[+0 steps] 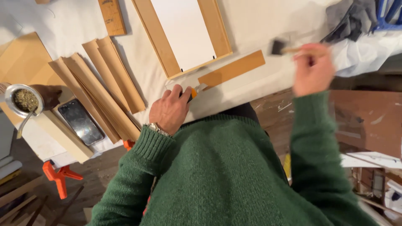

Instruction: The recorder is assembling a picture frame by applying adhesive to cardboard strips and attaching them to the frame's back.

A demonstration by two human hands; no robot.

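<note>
My left hand (pixel 171 109) is closed around a small tool with an orange and black handle (pixel 192 93) at the near edge of the white-covered table (pixel 259 25). Just beyond it lies a flat orange-brown wood strip (pixel 231 68). My right hand (pixel 312 70) is raised to the right of the strip and grips a foam brush (pixel 279 47) by its wooden handle, black head pointing left. A wooden frame with a white panel (pixel 184 33) lies further back.
Several thin wood strips (pixel 100 83) fan out at left. A phone (pixel 80 121), a pale block (pixel 63 136) and a metal cup with a straw (pixel 24 100) sit near the left corner. Orange clamps (pixel 60 175) hang below. Grey cloth (pixel 354 19) lies at the back right.
</note>
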